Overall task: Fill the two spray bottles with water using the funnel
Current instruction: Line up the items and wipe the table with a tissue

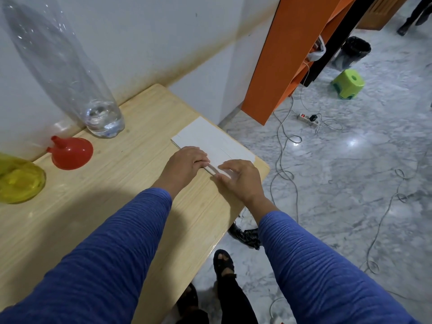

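A red funnel (71, 152) lies wide end down on the wooden table (112, 195), near the wall at the left. A tall clear plastic bottle (67, 73) with a little water at its bottom stands behind it. A yellow translucent bottle (19, 180) sits at the far left edge, partly cut off. My left hand (184, 164) and my right hand (240, 178) both rest on the near edge of a flat white board (210, 141) at the table's right end. Fingers of both hands touch the board's edge; neither hand touches the funnel or bottles.
A white wall runs behind the table. An orange panel (287, 54) stands to the right. On the marble floor lie several cables, a power strip (308, 119), a green stool (348, 84) and a black bin (354, 51). Sandalled feet (223, 263) show below the table edge.
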A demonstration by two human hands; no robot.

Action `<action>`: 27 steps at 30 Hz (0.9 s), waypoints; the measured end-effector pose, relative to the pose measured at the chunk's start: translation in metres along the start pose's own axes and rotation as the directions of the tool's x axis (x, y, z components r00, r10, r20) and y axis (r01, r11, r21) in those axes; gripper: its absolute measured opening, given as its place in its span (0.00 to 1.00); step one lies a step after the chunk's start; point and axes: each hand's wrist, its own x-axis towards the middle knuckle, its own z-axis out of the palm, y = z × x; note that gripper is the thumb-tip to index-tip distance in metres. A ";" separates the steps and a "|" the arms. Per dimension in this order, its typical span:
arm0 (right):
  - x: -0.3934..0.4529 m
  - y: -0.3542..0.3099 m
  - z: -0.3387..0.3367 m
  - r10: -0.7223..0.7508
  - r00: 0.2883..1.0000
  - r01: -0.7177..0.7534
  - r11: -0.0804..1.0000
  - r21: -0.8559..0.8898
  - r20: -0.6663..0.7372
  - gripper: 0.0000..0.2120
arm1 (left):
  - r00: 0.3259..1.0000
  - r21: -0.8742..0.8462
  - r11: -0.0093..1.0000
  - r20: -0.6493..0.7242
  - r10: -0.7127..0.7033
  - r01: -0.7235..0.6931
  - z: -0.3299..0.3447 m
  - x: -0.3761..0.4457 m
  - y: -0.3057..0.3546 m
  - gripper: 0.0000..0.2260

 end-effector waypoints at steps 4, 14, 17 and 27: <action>-0.001 -0.003 -0.002 -0.013 0.999 0.014 0.999 0.030 -0.040 0.08 | 1.000 -0.013 1.000 -0.019 -0.003 0.003 0.000 0.002 0.003 0.08; 0.025 -0.038 -0.037 -0.151 0.983 0.135 0.980 -0.149 -0.102 0.08 | 0.964 0.112 0.991 -0.263 -0.041 0.073 -0.047 0.012 0.016 0.07; 0.040 -0.073 -0.048 -0.236 0.968 0.214 0.955 -0.205 -0.087 0.09 | 0.932 0.180 0.976 -0.359 -0.048 0.119 -0.082 0.015 0.023 0.07; 0.051 -0.170 0.006 -0.497 0.866 0.498 0.867 0.000 0.063 0.08 | 0.718 0.210 0.902 -0.682 -0.141 0.377 -0.162 -0.078 -0.013 0.06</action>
